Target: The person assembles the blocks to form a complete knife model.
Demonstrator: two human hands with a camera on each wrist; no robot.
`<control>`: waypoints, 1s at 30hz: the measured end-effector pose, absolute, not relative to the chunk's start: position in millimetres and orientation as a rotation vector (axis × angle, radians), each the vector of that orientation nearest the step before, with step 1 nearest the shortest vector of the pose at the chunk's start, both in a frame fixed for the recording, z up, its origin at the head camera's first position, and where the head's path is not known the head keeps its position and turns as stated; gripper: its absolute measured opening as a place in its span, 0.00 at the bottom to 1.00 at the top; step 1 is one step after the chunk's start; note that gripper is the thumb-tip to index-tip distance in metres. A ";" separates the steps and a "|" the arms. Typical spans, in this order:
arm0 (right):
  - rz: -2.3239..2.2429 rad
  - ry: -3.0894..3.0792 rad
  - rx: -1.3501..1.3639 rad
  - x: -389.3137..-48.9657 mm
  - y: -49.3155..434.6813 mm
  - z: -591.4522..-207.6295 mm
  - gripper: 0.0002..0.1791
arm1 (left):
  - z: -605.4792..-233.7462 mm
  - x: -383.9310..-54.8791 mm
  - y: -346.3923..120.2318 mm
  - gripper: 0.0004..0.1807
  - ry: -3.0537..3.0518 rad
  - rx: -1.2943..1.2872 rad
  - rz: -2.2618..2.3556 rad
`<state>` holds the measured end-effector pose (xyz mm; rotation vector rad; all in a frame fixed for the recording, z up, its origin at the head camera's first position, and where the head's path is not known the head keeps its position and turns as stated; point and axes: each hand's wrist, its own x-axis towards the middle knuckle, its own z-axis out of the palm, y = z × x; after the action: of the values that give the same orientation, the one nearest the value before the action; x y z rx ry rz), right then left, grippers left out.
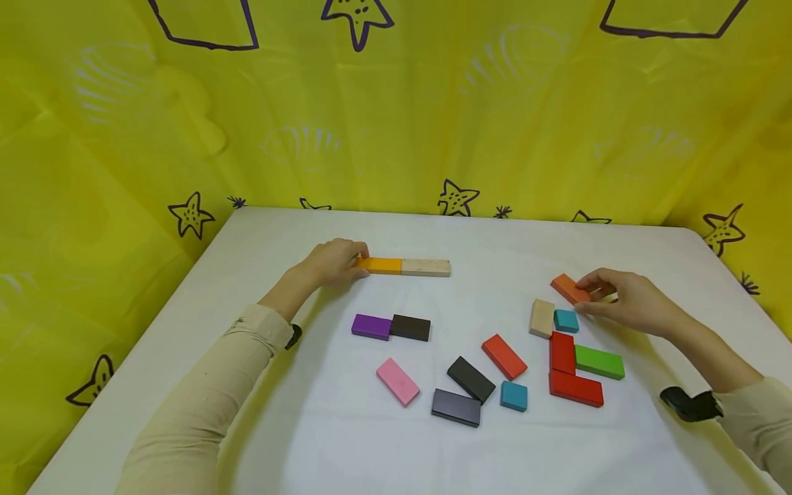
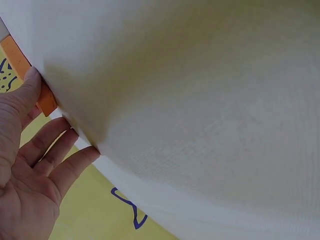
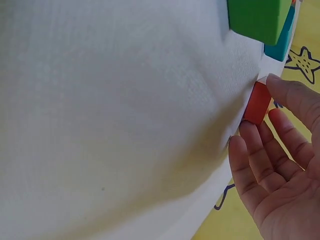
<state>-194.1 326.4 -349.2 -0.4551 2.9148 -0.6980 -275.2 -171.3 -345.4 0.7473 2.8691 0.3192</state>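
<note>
At the back of the table my left hand (image 1: 334,262) pinches the left end of a yellow-orange block (image 1: 385,266), which lies end to end with a natural wood block (image 1: 427,268). In the left wrist view the thumb presses the near side of that block, and the other fingertips reach the tabletop. On the right, my right hand (image 1: 625,299) pinches the near end of an orange-red block (image 1: 570,289) between thumb and fingers. Just in front of it lie a teal block (image 1: 566,320) and another wood block (image 1: 542,318). The right wrist view shows a green block (image 3: 255,20) nearby.
Two red blocks (image 1: 575,389) form an L beside the green one. Further left lie a red block (image 1: 504,356), a small teal block (image 1: 514,396), dark blocks (image 1: 456,407), a pink block (image 1: 398,381), and a purple block (image 1: 371,326) touching a dark brown block (image 1: 411,327).
</note>
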 end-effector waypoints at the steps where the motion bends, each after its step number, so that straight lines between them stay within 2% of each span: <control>1: -0.697 2.917 -0.457 -194.5 326.5 -349.3 0.25 | -344.8 -274.8 -171.5 0.16 2.867 0.745 0.318; 15: -0.718 2.912 -0.466 -194.5 328.9 -349.3 0.20 | -344.8 -275.5 -169.0 0.17 2.852 0.711 0.318; 30: -0.769 2.989 -0.583 -194.0 320.6 -344.2 0.22 | -346.4 -275.2 -168.0 0.17 2.863 0.699 0.297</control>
<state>-194.0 320.6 -344.2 -0.5831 2.9895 -0.7687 -275.2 -168.0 -346.4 0.6989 2.8630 0.2966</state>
